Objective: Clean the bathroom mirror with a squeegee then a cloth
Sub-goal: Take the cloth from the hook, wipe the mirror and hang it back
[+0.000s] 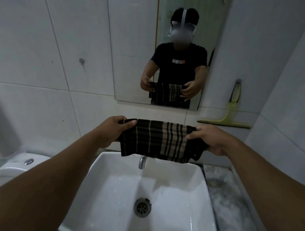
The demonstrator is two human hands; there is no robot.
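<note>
Here we hold the cloth (162, 141) stretched between left hand (112, 129) and right hand (211, 139), each grip pinching one end, above the sink (162, 194) below the mirror (134, 44), probably to fold it for wiping, while the squeegee (231, 111) hangs on the wall.

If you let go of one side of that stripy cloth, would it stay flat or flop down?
It would probably flop. The stripy cloth already sags between the left hand and the right hand, and its bottom edge hangs loose above the tap. It looks soft and light, since fingertips alone pinch it up. Dropped, it would likely land in the sink.
</note>
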